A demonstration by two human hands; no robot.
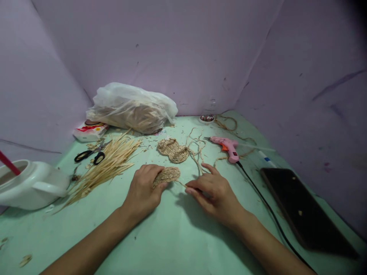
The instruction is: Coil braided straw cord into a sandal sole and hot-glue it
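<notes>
My left hand grips a small woven piece of coiled twine between thumb and fingers, a little above the table. From the right end of that piece runs a loose twine strand. My right hand pinches the strand between thumb and forefinger, its little finger raised. Just beyond both hands lies a second coiled twine piece, narrow in the middle and rounded at both ends. Loose cord trails from its right side toward my right hand.
A pink glue gun with a black cable lies right, near a dark phone-like slab. Left are black-handled scissors, pale dry strips and a white pot. A plastic bag stands behind.
</notes>
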